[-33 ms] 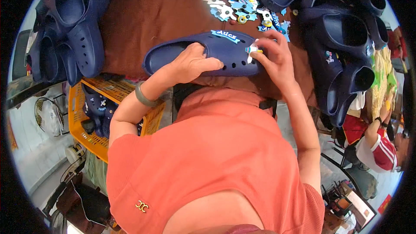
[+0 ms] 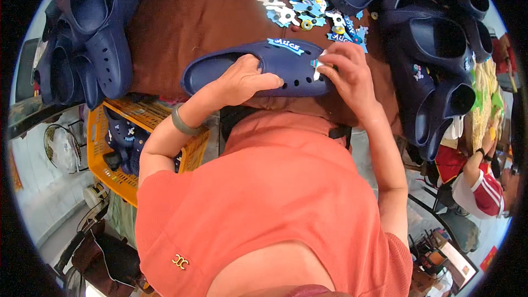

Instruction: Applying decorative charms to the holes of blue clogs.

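A navy clog [image 2: 280,66] lies sideways across the cloth before me, its toe to the right. My left hand [image 2: 247,81] is closed on the clog's opening edge, fingers tucked inside and thumb on its side near the holes. My right hand [image 2: 350,74] pinches a small white-and-blue shoe charm [image 2: 317,71] against the toe. Fingers partly hide this charm, so how deep it sits in a hole cannot be seen. A light-blue banner-shaped charm [image 2: 286,45] is on the far side of the clog's upper.
Loose charms [image 2: 305,6] lie heaped beyond the clog on a brown cloth [image 2: 176,16]. More navy clogs are stacked at left [image 2: 107,60] and right [image 2: 440,41]. An orange crate [image 2: 110,179] with clogs stands below left. Another person's sleeve [image 2: 487,195] shows at far right.
My right fingers have curled down and closed more over the white-and-blue charm. The left hand and the clog stay where they were.
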{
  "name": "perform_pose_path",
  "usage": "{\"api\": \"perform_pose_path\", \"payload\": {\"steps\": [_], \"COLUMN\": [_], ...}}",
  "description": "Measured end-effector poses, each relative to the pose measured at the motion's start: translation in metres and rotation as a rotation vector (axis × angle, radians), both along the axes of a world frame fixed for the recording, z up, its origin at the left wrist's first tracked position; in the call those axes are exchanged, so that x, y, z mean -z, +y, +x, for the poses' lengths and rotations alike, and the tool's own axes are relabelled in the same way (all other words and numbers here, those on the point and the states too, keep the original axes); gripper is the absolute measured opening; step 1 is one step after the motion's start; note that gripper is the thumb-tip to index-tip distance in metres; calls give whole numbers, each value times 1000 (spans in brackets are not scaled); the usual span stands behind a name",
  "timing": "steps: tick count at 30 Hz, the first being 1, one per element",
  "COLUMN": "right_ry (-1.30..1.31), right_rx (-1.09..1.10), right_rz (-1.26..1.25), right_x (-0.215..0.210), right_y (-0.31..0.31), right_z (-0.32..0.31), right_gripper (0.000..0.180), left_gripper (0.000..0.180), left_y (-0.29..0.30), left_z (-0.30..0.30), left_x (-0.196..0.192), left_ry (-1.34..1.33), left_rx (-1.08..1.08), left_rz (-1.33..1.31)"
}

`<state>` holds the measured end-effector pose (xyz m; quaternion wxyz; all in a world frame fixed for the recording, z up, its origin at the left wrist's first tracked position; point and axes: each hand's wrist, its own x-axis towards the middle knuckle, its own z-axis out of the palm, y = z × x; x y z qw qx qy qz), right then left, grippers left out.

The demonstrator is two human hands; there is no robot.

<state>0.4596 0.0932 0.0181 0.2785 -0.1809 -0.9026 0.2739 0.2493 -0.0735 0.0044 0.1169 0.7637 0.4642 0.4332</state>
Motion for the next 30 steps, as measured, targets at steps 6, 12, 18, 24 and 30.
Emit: {"api": "perform_pose_path", "payload": {"steps": [6, 12, 18, 24, 30], "right_ry": [-269, -161, 90, 405, -12], "right_rx": [-249, -158, -81, 486, 375], "right_rz": [410, 286, -188, -448, 41], "right_x": [-26, -7, 3, 61, 48], "right_y": [-2, -5, 9, 68, 60], "right_z": [2, -2, 13, 52, 35], "right_gripper": [33, 29, 18, 13, 24], "left_gripper": [12, 19, 22, 25, 23], "left_y": [-5, 0, -2, 6, 5], "left_z": [1, -1, 12, 6, 9], "left_x": [-2, -14, -15, -18, -8], "left_ry": [44, -309, -835, -992, -943], "left_rx": [-43, 18, -237, -221, -247], "left_rz": [-134, -607, -779, -785, -683]}}
